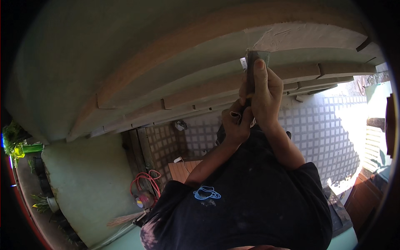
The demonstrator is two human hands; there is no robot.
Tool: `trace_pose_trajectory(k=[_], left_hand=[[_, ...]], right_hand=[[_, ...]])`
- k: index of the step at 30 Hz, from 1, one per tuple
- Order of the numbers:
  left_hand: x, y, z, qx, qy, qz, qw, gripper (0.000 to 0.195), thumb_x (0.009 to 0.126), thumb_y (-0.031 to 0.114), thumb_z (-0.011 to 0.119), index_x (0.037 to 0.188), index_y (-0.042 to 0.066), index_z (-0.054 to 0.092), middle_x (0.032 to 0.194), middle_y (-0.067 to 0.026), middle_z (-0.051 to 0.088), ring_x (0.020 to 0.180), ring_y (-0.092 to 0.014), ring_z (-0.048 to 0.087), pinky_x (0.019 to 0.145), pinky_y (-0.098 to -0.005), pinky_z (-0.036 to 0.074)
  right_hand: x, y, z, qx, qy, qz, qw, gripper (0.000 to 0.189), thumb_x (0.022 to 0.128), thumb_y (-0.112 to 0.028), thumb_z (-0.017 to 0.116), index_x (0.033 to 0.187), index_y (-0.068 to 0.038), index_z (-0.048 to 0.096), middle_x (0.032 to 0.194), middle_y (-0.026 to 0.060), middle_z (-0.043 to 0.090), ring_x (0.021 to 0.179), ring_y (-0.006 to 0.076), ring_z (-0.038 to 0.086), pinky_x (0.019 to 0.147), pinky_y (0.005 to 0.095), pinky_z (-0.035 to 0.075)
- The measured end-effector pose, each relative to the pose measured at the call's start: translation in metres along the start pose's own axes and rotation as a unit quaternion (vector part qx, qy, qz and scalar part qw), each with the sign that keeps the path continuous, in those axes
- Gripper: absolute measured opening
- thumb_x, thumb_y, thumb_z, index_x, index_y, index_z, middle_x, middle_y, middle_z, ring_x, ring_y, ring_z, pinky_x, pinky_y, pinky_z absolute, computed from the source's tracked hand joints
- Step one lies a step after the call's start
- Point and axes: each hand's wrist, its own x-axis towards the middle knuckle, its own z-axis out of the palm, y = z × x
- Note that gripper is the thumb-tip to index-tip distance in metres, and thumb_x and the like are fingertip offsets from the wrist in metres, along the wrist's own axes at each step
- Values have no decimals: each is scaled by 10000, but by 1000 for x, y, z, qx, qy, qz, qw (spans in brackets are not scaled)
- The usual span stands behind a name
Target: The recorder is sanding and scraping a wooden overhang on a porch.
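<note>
Both hands are raised together on a dark, flat-bladed tool, which looks like a scraper or putty knife (251,73). My right hand (267,93) grips its upper part, the thumb pressed flat along it. Lower down, my left hand (236,125) closes around the bottom end, along with a thin curled piece (235,115) whose material I cannot tell. The tool's wide top edge meets the lower edge of a pale, smeared patch (281,36) on the stepped ceiling trim. Part of the tool is hidden by the fingers.
Long curved trim bands (187,90) run across overhead. Below lie a checkered tiled floor (315,134), a slatted wooden surface (175,170) and a coiled red cable (147,176). A broom (125,218) is at the lower left, near potted plants (51,203).
</note>
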Motion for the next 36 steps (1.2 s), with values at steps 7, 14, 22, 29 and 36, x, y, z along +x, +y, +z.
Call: trace_pose_trajectory(k=[7, 14, 22, 29, 36], left_hand=[[5, -3, 0, -7, 8, 34, 999, 224, 994, 172, 595, 1025, -47, 632, 719, -14, 633, 645, -55, 563, 553, -241, 426], [-1, 2, 0, -55, -4, -13, 998, 196, 1011, 145, 572, 881, -2, 570, 709, -16, 611, 633, -51, 554, 536, -235, 407], [4, -10, -1, 70, 25, 59, 995, 234, 1011, 150, 528, 835, 0, 567, 641, -1, 590, 537, -34, 520, 467, -205, 344], [9, -2, 1, 78, 39, 102, 991, 234, 990, 122, 530, 789, 4, 555, 625, 5, 585, 546, -29, 512, 475, -202, 339], [14, -9, -4, 123, 33, 120, 985, 286, 1015, 169, 564, 797, -17, 580, 577, -36, 560, 524, -56, 500, 483, -247, 343]], right_hand=[[-2, 0, -5, 151, -52, 53, 986, 435, 1079, -394, 442, 936, -3, 566, 586, 44, 570, 484, 83, 521, 461, 221, 401], [-7, -1, 1, 88, -32, 24, 995, 370, 1095, -330, 405, 1023, 9, 535, 632, 4, 519, 452, 40, 422, 420, 214, 322], [-6, 9, 1, 120, -38, 25, 992, 358, 1095, -329, 401, 1019, -4, 529, 620, -6, 499, 443, 31, 399, 407, 211, 304], [-3, 2, 0, 93, -36, 30, 995, 378, 1092, -348, 409, 953, -15, 521, 575, -19, 483, 437, 31, 390, 397, 215, 298], [4, -11, 5, 91, -19, 6, 996, 433, 1094, -343, 404, 813, -34, 518, 530, -27, 465, 429, 33, 397, 392, 217, 288]])
